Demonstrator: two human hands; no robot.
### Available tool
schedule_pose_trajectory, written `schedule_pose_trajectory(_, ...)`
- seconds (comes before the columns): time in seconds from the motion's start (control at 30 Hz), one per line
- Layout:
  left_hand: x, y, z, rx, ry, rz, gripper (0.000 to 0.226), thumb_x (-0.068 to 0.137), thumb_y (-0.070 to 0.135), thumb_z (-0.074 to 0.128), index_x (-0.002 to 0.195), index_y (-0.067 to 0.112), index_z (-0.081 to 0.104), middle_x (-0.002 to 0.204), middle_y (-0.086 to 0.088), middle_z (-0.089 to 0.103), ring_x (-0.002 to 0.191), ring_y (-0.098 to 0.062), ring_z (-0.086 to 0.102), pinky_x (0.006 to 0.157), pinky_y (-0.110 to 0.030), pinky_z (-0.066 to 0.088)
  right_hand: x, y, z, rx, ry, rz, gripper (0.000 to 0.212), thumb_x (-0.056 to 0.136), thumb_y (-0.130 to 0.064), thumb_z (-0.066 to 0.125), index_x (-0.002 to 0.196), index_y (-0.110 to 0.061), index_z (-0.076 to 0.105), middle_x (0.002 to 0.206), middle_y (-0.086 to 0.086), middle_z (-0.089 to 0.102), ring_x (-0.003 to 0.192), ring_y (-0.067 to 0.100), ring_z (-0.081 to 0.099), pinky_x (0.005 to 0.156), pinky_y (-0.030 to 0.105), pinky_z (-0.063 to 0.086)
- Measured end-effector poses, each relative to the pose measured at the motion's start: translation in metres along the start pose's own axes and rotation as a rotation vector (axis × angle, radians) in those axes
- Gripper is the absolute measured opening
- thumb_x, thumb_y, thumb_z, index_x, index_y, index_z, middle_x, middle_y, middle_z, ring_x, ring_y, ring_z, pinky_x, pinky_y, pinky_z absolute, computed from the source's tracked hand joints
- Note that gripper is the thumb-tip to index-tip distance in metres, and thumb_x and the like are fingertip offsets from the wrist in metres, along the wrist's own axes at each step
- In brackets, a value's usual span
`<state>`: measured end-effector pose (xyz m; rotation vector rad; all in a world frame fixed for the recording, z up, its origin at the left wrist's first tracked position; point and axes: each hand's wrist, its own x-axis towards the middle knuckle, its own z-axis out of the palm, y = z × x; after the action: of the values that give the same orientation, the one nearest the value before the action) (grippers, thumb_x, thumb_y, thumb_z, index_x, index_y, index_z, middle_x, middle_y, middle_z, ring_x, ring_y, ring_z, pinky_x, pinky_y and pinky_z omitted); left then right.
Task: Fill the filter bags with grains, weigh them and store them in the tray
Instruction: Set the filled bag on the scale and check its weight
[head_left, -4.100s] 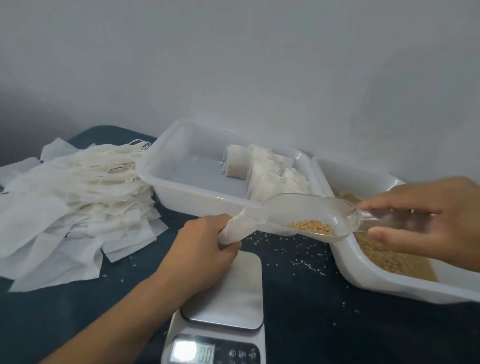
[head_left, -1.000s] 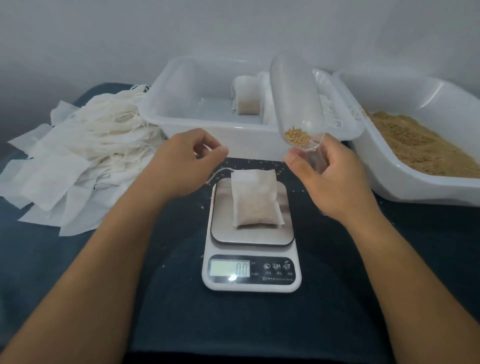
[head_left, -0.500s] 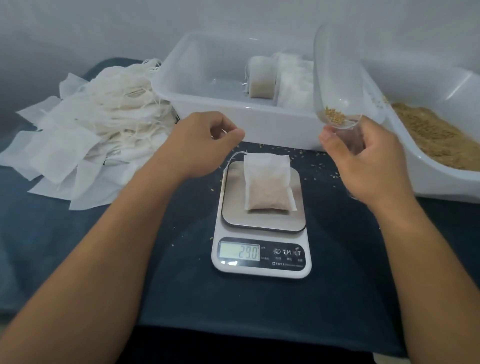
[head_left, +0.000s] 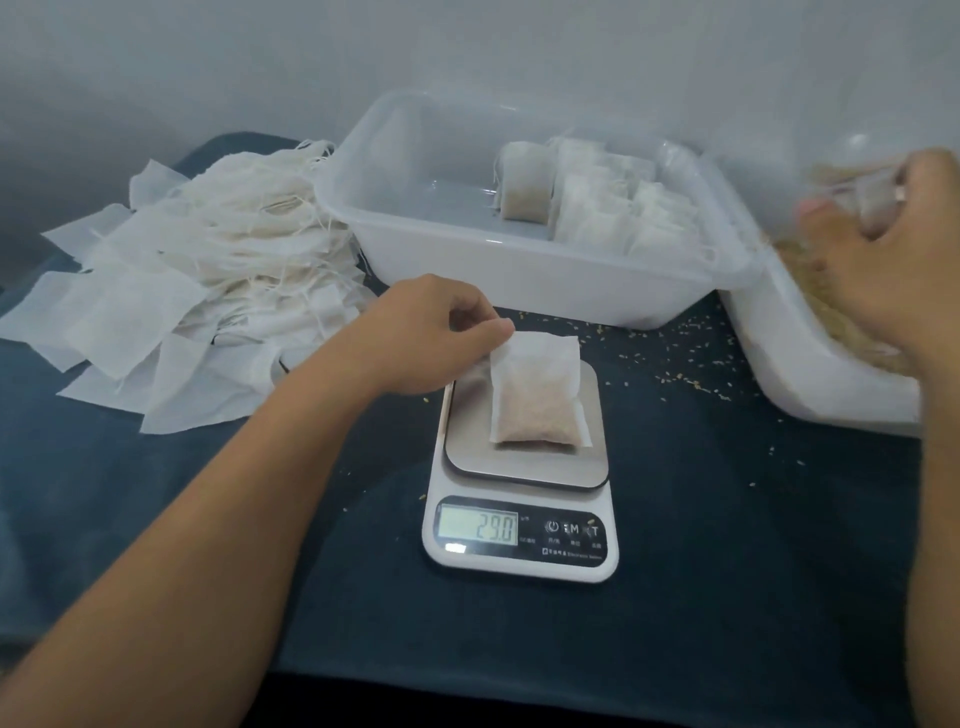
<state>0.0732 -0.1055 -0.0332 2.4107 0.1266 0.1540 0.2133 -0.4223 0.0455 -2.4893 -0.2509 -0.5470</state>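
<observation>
Filled bag (head_left: 537, 395) on scale (head_left: 521, 525), tray (head_left: 524, 283) behind, empty bags (head_left: 171, 291) left

My dark blue surface (head_left: 727, 597) carries the scale (head_left: 521, 540) in front of me, a heap of empty filter bags (head_left: 197, 270) at left, two white trays (head_left: 519, 280) behind, and scattered grains (head_left: 685, 374).

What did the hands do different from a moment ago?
The right hand swung the scoop away to the right, over the grain tub; it is blurred. The left hand reached to the filled bag and now pinches its top corner. The bag stayed on the scale, reading 29.0 as half a second ago.
</observation>
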Motion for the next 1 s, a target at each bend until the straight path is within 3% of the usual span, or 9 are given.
schedule_pose_trajectory(0.2,-0.002,0.001,0.002,-0.026,-0.006,0.020,0.011,0.091,0.045,0.067,0.082,0.037,0.068,0.083,0.018,0.069,0.077,-0.002,0.064,0.069,-0.023,0.050,0.054,0.054,-0.024,-0.472,-0.241,0.089,0.032,0.096,-0.033,0.065,0.076,-0.009,0.061,0.077,0.019,0.059,0.078,0.043,0.057,0.085,0.060,0.052)
schedule_pose_trajectory(0.3,-0.003,0.003,0.000,-0.057,0.020,0.045,0.010,0.090,0.041,0.069,0.081,0.038,0.066,0.079,0.020,0.067,0.073,0.001,0.062,0.067,-0.021,0.047,0.051,0.061,-0.018,-0.580,-0.444,0.166,0.031,0.097,-0.037,0.068,0.108,-0.009,0.077,0.119,0.022,0.069,0.110,0.042,0.061,0.097,0.046,0.047)
schedule_pose_trajectory(0.37,-0.004,0.005,-0.001,-0.093,0.034,0.078,0.011,0.090,0.039,0.070,0.080,0.037,0.066,0.079,0.024,0.067,0.072,0.002,0.060,0.064,-0.015,0.043,0.045,0.060,-0.012,-0.604,-0.516,0.184,0.033,0.097,-0.038,0.069,0.117,-0.014,0.076,0.130,0.016,0.067,0.117,0.038,0.060,0.095,0.040,0.045)
schedule_pose_trajectory(0.53,-0.009,0.017,-0.001,-0.188,0.096,0.188,0.013,0.092,0.033,0.070,0.080,0.034,0.065,0.080,0.024,0.065,0.069,-0.001,0.057,0.063,-0.010,0.041,0.037,0.059,-0.002,-0.608,-0.613,0.206,0.033,0.096,-0.039,0.070,0.120,-0.017,0.074,0.121,0.009,0.067,0.094,0.025,0.055,0.084,0.036,0.042)
schedule_pose_trajectory(0.67,-0.012,0.022,0.001,-0.252,0.128,0.247,0.015,0.092,0.029,0.072,0.079,0.034,0.066,0.080,0.017,0.066,0.069,-0.005,0.059,0.064,-0.010,0.043,0.028,0.041,-0.006,-0.682,-0.483,0.140,0.045,0.097,-0.044,0.063,0.136,-0.020,0.064,0.125,0.009,0.067,0.089,0.025,0.054,0.078,0.035,0.043)
schedule_pose_trajectory(0.73,-0.013,0.025,0.002,-0.277,0.151,0.266,0.014,0.091,0.032,0.072,0.079,0.034,0.065,0.078,0.017,0.066,0.067,-0.004,0.059,0.064,-0.009,0.042,0.018,0.022,-0.012,-0.529,-0.271,0.006,0.044,0.094,-0.047,0.063,0.133,-0.025,0.063,0.122,0.005,0.067,0.094,0.025,0.062,0.078,0.035,0.047)
schedule_pose_trajectory(0.8,-0.014,0.028,0.003,-0.313,0.164,0.277,0.011,0.088,0.040,0.069,0.080,0.033,0.066,0.077,0.017,0.066,0.066,-0.004,0.058,0.063,-0.008,0.042,-0.006,-0.008,-0.019,-0.196,-0.147,-0.204,0.029,0.090,-0.049,0.064,0.114,-0.035,0.067,0.109,-0.013,0.067,0.088,0.005,0.064,0.076,0.027,0.049)
schedule_pose_trajectory(0.9,-0.016,0.031,0.003,-0.362,0.171,0.291,0.011,0.086,0.041,0.068,0.081,0.031,0.067,0.076,0.015,0.066,0.066,-0.003,0.059,0.062,-0.008,0.042,-0.050,-0.059,-0.023,0.095,-0.381,-0.471,0.025,0.085,-0.063,0.064,0.104,-0.047,0.065,0.107,-0.028,0.062,0.092,-0.009,0.062,0.071,0.004,0.046)
schedule_pose_trajectory(1.0,-0.017,0.032,0.003,-0.375,0.179,0.289,0.010,0.088,0.034,0.071,0.079,0.031,0.068,0.074,0.014,0.066,0.064,-0.003,0.058,0.061,-0.008,0.041,-0.075,-0.079,-0.012,0.119,-0.610,-0.596,0.028,0.088,-0.061,0.063,0.112,-0.048,0.064,0.117,-0.028,0.059,0.111,-0.005,0.057,0.088,0.012,0.048)
